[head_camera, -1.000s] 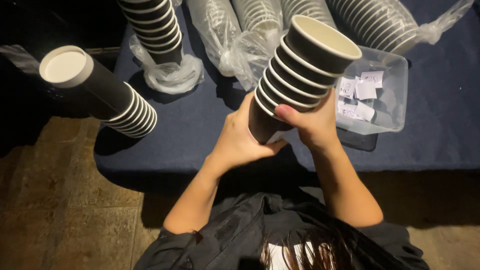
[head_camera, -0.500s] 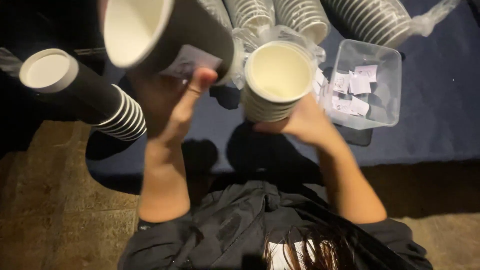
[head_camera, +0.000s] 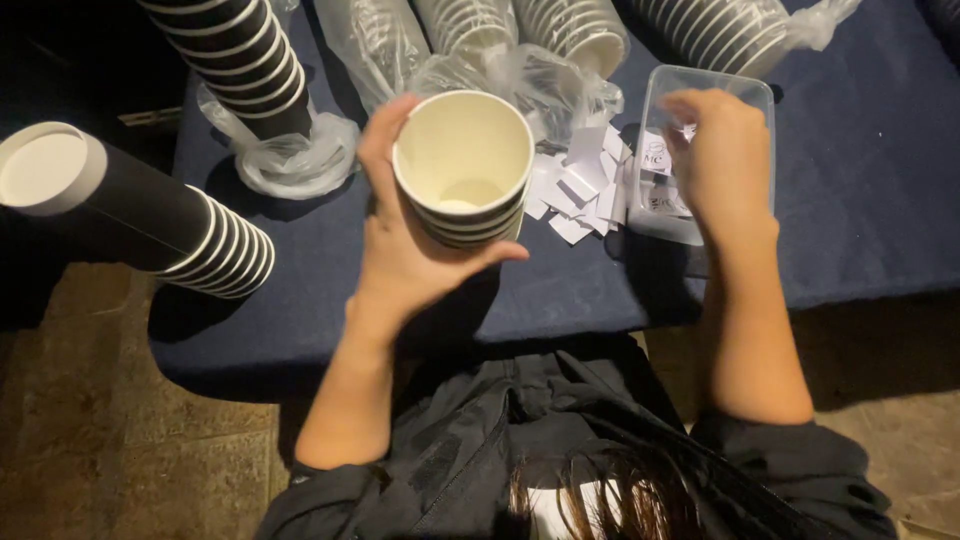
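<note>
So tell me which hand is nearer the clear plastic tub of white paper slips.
Right. The right hand reaches into the clear plastic tub; the left hand holds the nested black-and-white paper cups, off to the tub's left.

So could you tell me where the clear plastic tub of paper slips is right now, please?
In the head view the clear plastic tub sits on the blue tablecloth under the right hand, beside loose paper slips.

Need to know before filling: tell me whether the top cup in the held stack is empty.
Empty: the top cup, held by the left hand, shows only its bare pale inside and bottom.
</note>
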